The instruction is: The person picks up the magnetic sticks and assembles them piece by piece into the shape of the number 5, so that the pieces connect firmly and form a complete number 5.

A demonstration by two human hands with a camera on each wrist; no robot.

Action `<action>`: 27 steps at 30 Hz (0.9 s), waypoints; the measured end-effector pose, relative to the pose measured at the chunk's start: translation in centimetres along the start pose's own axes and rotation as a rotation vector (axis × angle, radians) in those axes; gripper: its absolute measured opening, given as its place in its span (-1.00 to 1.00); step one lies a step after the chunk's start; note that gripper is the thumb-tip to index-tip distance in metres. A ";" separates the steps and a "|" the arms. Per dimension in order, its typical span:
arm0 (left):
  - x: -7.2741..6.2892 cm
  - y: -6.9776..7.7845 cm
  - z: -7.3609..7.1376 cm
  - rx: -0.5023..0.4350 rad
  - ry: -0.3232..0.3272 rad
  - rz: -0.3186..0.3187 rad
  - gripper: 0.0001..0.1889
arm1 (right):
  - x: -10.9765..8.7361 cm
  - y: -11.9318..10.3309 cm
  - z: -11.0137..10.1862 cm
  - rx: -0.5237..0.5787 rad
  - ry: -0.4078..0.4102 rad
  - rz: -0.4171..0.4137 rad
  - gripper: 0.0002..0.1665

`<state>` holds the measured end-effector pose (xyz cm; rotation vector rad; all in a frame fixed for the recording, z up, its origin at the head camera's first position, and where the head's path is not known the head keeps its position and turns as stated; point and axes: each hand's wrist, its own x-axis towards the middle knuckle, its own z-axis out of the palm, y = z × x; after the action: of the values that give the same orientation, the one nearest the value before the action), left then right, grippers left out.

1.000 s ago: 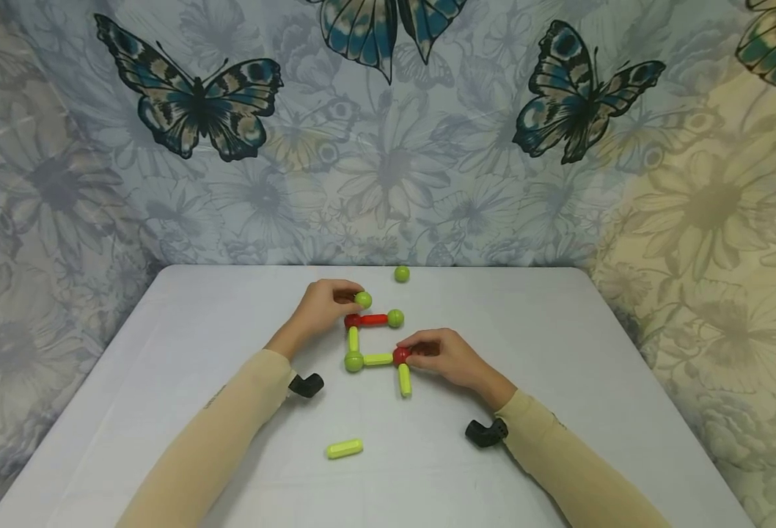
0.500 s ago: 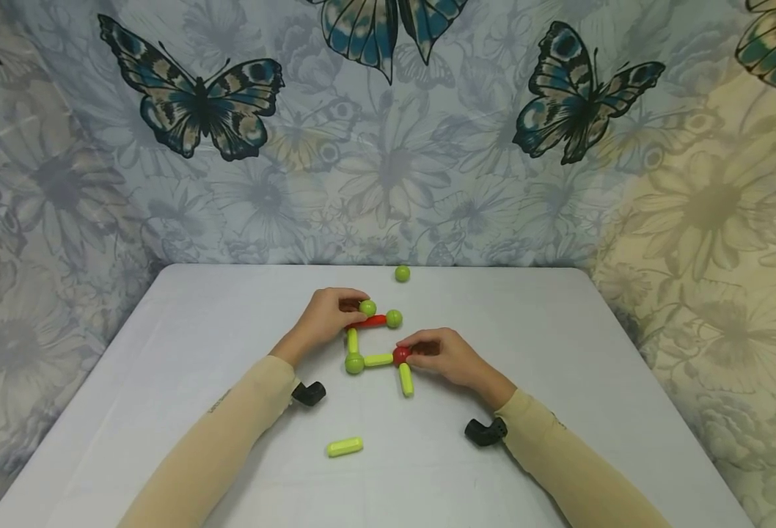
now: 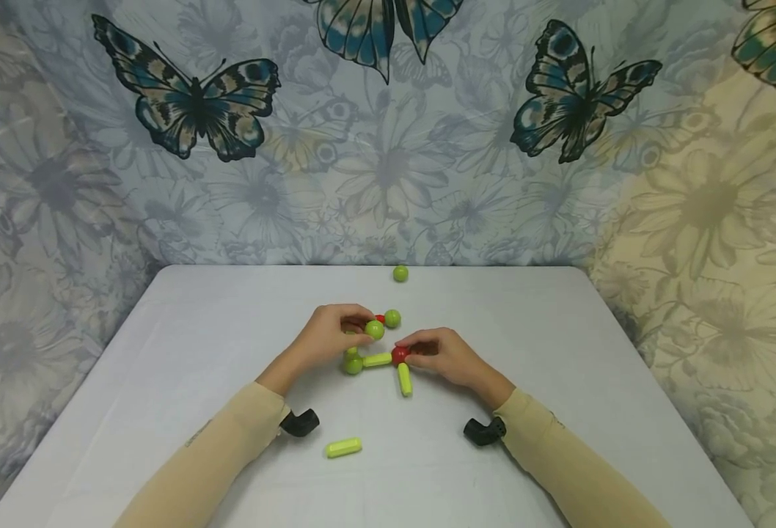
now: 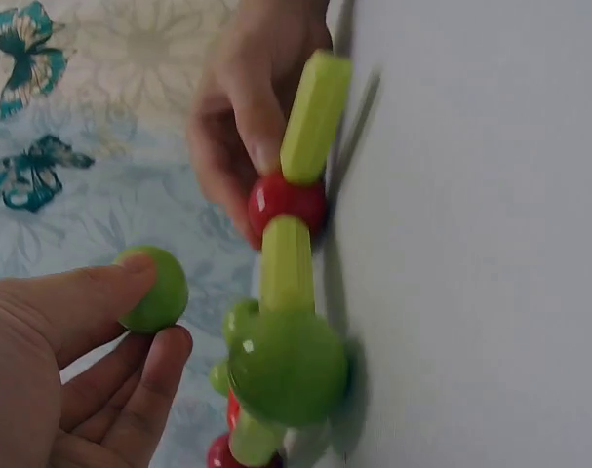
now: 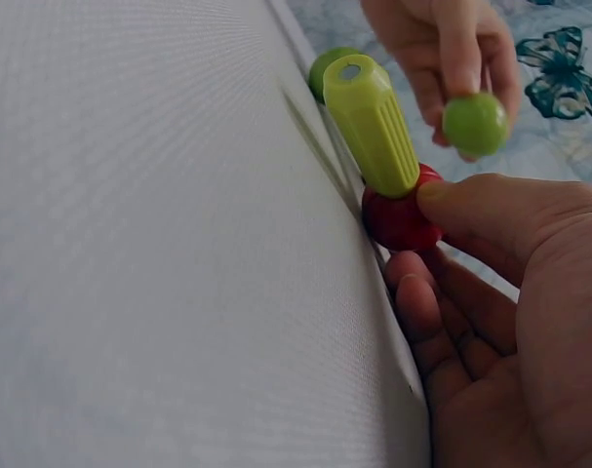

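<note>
My left hand [image 3: 335,330] pinches a green ball [image 3: 375,330] between thumb and fingers, held above the table over a chain of balls and rods. With thumb and fingertips my right hand [image 3: 450,358] grips the red ball [image 3: 400,356] at the chain's right corner. From that red ball a yellow-green rod [image 3: 405,380] points toward me, and another rod [image 3: 378,359] runs left to a green corner ball [image 3: 352,364]. Beyond it, the chain's far red ball [image 4: 227,452] shows in the left wrist view. A red rod [image 3: 379,319], mostly hidden by my left hand, ends at a green ball [image 3: 392,318].
A loose yellow-green rod [image 3: 344,447] lies nearer me on the white table [image 3: 526,315]. One more green ball [image 3: 400,273] sits by the table's far edge. Black wrist cameras [image 3: 300,423] are on both sleeves. Butterfly-patterned cloth hangs behind.
My left hand has brought its green ball toward me and slightly right, now covering the chain's far red ball and part of the red rod. My right hand has stayed in place.
</note>
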<state>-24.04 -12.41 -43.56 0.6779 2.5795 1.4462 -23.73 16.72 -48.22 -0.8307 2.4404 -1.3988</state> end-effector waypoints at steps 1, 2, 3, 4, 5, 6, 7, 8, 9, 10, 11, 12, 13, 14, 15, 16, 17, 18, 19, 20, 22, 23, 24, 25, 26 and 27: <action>-0.4 0.3 0.2 -0.009 -0.006 0.014 -0.65 | 0.0 0.0 0.0 -0.002 0.002 0.000 -0.69; -0.9 0.6 0.3 -0.020 -0.009 0.028 -0.65 | 0.0 -0.1 0.0 -0.001 0.005 -0.001 -0.69; -1.3 0.9 0.5 -0.032 -0.011 0.041 -0.65 | 0.0 -0.1 0.0 -0.001 0.007 0.001 -0.69; -1.8 1.2 0.7 -0.043 -0.012 0.051 -0.65 | 0.0 -0.2 0.0 0.000 0.009 0.002 -0.69; -2.3 1.5 0.8 -0.053 -0.013 0.061 -0.65 | 0.0 -0.2 0.0 0.003 0.010 -0.001 -0.69; -2.7 1.8 1.0 -0.059 -0.014 0.069 -0.65 | 0.0 -0.2 0.0 0.008 0.008 -0.001 -0.69; -3.1 2.0 1.2 -0.066 -0.017 0.078 -0.66 | 0.1 -0.2 0.0 0.013 0.006 -0.001 -0.69; -3.5 2.2 1.5 -0.069 -0.019 0.086 -0.66 | 0.1 -0.2 0.0 0.018 0.004 -0.003 -0.69; -3.8 2.5 1.7 -0.069 -0.023 0.090 -0.67 | 0.0 -0.2 0.0 0.020 0.004 -0.004 -0.69; -4.1 2.7 2.0 -0.071 -0.029 0.095 -0.68 | 0.0 -0.2 0.0 0.024 0.003 -0.004 -0.69; -4.4 2.9 2.2 -0.072 -0.035 0.099 -0.68 | 0.0 -0.2 0.1 0.027 0.003 -0.003 -0.69; -4.6 3.1 2.5 -0.077 -0.041 0.100 -0.68 | 0.0 -0.2 0.1 0.028 0.002 0.000 -0.69; -4.8 3.3 2.8 -0.079 -0.049 0.106 -0.68 | 0.0 -0.2 0.1 0.029 0.002 0.000 -0.68; -5.0 3.5 3.2 -0.083 -0.057 0.108 -0.68 | -0.1 -0.2 0.1 0.029 0.002 -0.001 -0.68; -5.1 3.7 3.5 -0.087 -0.066 0.106 -0.68 | -0.1 -0.1 0.0 0.028 0.003 -0.002 -0.68; -5.2 3.9 3.8 -0.087 -0.074 0.103 -0.68 | -0.1 -0.1 0.0 0.030 0.001 -0.002 -0.69; -5.3 4.0 4.1 -0.085 -0.081 0.095 -0.67 | -0.1 -0.1 0.0 0.030 -0.001 -0.001 -0.69; -5.4 4.1 4.3 -0.083 -0.086 0.090 -0.68 | -0.1 -0.1 0.0 0.030 -0.001 -0.002 -0.69; -5.5 4.2 4.6 -0.077 -0.090 0.082 -0.68 | -0.1 -0.1 0.0 0.030 -0.001 -0.001 -0.69; -5.5 4.2 4.8 -0.072 -0.092 0.070 -0.68 | -0.1 0.0 0.0 0.031 0.000 -0.001 -0.70; -5.6 4.2 5.1 -0.055 -0.099 0.056 -0.69 | -0.1 -0.1 0.0 0.031 0.001 0.000 -0.70; -5.6 4.2 5.2 -0.049 -0.103 0.051 -0.69 | -0.1 -0.1 0.0 0.032 0.003 0.000 -0.70; -5.7 4.1 5.4 -0.044 -0.108 0.049 -0.70 | -0.1 -0.1 0.0 0.033 0.004 -0.001 -0.70; -5.7 4.1 5.5 -0.043 -0.115 0.046 -0.70 | -0.1 -0.2 -0.1 0.034 0.004 0.000 -0.70; -5.8 4.0 5.7 -0.041 -0.122 0.044 -0.70 | -0.1 -0.2 -0.1 0.034 0.003 0.000 -0.69; -5.8 4.0 5.8 -0.040 -0.129 0.045 -0.71 | -0.2 -0.3 -0.1 0.034 0.003 -0.001 -0.69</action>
<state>-15.78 -8.57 -44.09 0.8015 2.4474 1.4127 -23.51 16.77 -47.95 -0.8222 2.4115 -1.4390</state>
